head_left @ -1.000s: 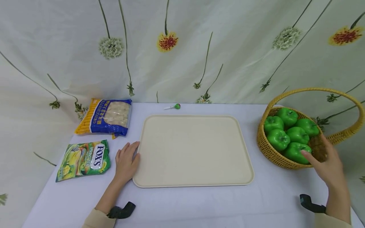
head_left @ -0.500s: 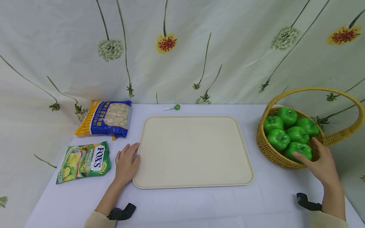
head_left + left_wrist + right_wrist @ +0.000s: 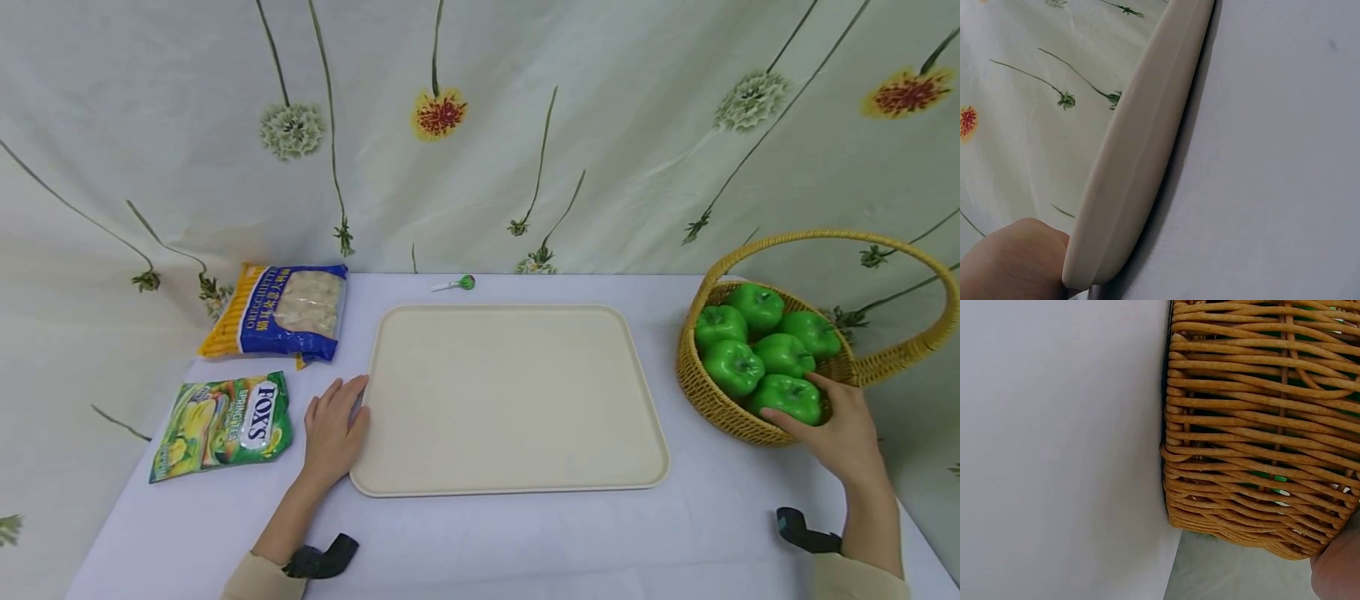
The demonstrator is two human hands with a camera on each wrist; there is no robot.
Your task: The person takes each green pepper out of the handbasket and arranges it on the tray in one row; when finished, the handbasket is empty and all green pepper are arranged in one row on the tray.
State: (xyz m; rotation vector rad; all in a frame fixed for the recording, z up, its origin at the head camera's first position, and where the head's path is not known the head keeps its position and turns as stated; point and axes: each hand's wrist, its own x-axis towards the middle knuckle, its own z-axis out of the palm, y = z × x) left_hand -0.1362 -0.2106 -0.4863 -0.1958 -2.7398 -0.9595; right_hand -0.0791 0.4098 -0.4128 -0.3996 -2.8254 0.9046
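My right hand (image 3: pixel 842 429) reaches over the near right rim of a wicker basket (image 3: pixel 720 412). Its thumb and fingers are curled about the nearest green bell pepper (image 3: pixel 787 398), which lies among several others. In the right wrist view the basket's woven side (image 3: pixel 1260 425) hides the pepper, and only a bit of the hand (image 3: pixel 1338 565) shows. My left hand (image 3: pixel 332 429) rests on the table with relaxed fingers, touching or very near the left edge of a cream tray (image 3: pixel 510 400). The left wrist view has the tray's side (image 3: pixel 1135 150) beside part of that hand (image 3: pixel 1016 262).
Left of the tray lie a blue and yellow orecchiette bag (image 3: pixel 277 310) and a green Fox's candy bag (image 3: pixel 225 425). A green lollipop (image 3: pixel 467 282) is behind the tray. The basket's tall handle (image 3: pixel 825 236) arches up and leans right. A flowered cloth (image 3: pixel 615 125) hangs behind.
My right hand has moved left and inward over the basket, its thumb and fingers closing about the nearest pepper. The left hand has stayed beside the tray.
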